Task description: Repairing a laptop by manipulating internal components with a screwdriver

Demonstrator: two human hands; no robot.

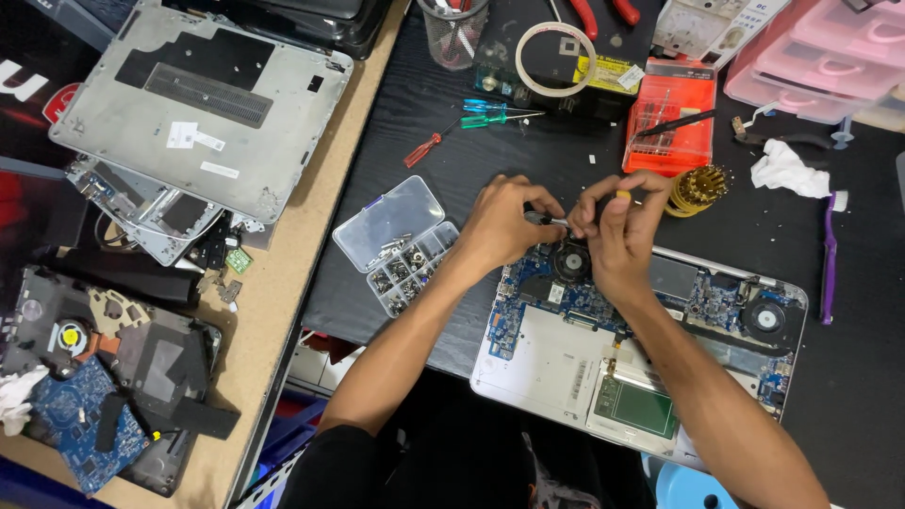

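screwdriver (551, 220) held between both hands above the fan (571, 260) of the opened laptop (566, 368), shaft lying left-right | left hand (504, 221) closed on shaft | right hand (617, 226) pinched shut on handle end, equally near | screw tray (405, 259) left on bench (848, 377), bit holder (699, 187) right; nothing between.

The small tool (556, 221) is mostly hidden between the left hand (504, 226) and right hand (617, 231). The pink drawers (830, 57) are cut off at the table's top right corner.
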